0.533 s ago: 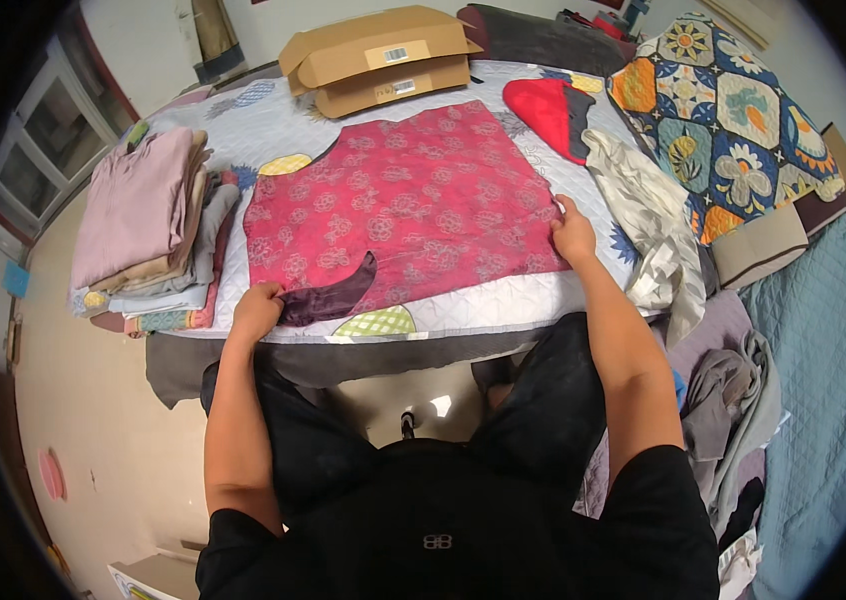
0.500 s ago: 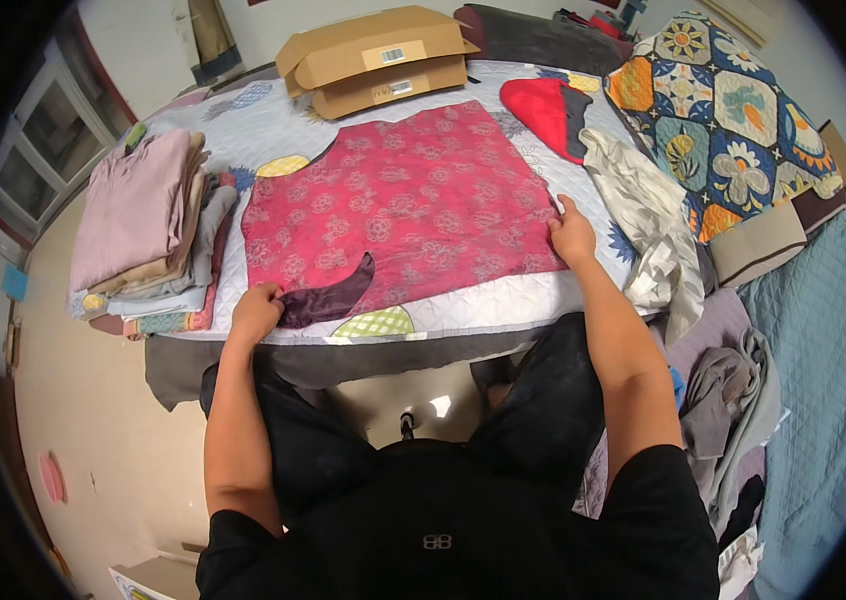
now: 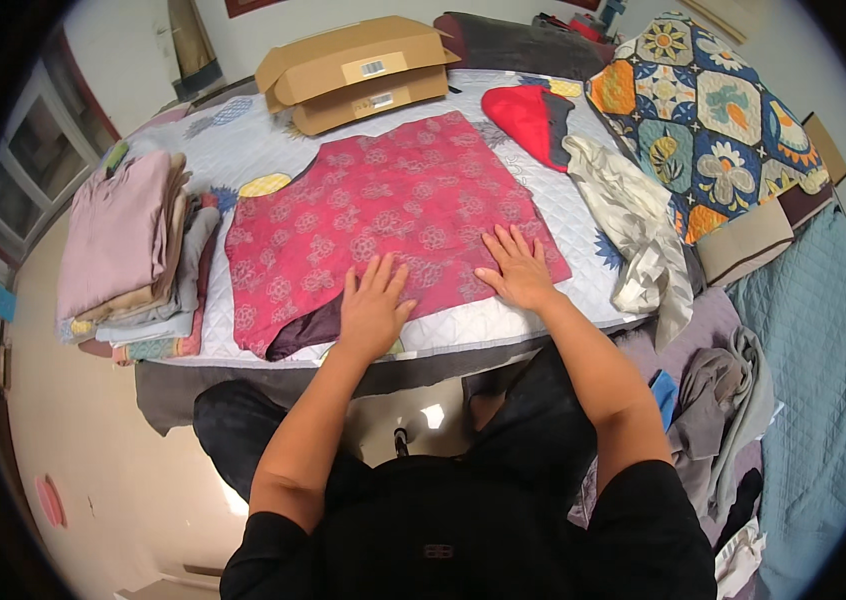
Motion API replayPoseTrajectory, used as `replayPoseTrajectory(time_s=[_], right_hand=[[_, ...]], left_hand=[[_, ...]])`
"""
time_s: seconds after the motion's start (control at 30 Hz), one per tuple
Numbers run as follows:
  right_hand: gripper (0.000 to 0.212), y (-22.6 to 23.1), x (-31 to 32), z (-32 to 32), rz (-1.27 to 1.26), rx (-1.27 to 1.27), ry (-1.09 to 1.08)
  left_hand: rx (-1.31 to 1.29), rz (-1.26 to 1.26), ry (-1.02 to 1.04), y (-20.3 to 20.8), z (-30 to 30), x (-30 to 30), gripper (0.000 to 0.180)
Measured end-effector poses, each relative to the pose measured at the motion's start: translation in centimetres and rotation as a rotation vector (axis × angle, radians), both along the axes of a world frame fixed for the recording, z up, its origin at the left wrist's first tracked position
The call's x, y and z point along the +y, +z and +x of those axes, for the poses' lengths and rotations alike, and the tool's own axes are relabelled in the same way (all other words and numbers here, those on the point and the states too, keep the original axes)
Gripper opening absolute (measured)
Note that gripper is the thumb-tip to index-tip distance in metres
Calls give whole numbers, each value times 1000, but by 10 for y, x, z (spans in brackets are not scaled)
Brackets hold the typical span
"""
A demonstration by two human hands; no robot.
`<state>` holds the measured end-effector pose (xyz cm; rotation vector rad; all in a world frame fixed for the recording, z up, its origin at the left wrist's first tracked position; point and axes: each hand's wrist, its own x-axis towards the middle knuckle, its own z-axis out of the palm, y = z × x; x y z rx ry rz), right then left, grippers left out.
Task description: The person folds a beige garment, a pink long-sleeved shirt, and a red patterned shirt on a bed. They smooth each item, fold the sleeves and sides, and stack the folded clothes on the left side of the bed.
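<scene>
A red sleeveless garment (image 3: 373, 190) with pale flower patterns lies spread flat on the quilted bedcover (image 3: 583, 235). My left hand (image 3: 373, 308) rests palm down on its near edge, fingers spread. Beside that hand, the dark purple lining (image 3: 308, 330) shows along a curved opening at the near left. My right hand (image 3: 521, 270) presses flat on the near right part of the cloth, also with fingers apart. Neither hand grips anything.
Folded clothes (image 3: 118, 235) are stacked at the left. A cardboard box (image 3: 363, 75) stands at the back. To the right lie a red and grey cap-shaped cloth (image 3: 528, 120), a crumpled white cloth (image 3: 623, 220), a patterned cushion (image 3: 708, 120) and rumpled grey clothes (image 3: 708, 400).
Both hands have let go of the garment's edges and moved inward to lie flat on it. The near left corner, earlier folded back showing purple lining, is now mostly laid flat.
</scene>
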<state>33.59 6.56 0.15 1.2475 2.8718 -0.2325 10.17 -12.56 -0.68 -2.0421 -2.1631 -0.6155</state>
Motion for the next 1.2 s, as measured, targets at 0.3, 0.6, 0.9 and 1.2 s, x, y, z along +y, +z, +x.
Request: replayPoseTrajectory(time_s=[0.3, 0.6, 0.9, 1.2], right_hand=[[85, 13, 23, -6, 42, 0, -282], [81, 42, -11, -47, 67, 177, 160], [78, 29, 2, -60, -46, -18, 334], [74, 25, 18, -62, -136, 84, 400]], left_hand=[[-116, -26, 18, 3, -19, 15, 66], [-171, 19, 123, 46, -116, 168, 39], [27, -125, 334, 11, -158, 303, 53], [73, -261, 295, 19, -174, 352, 26]])
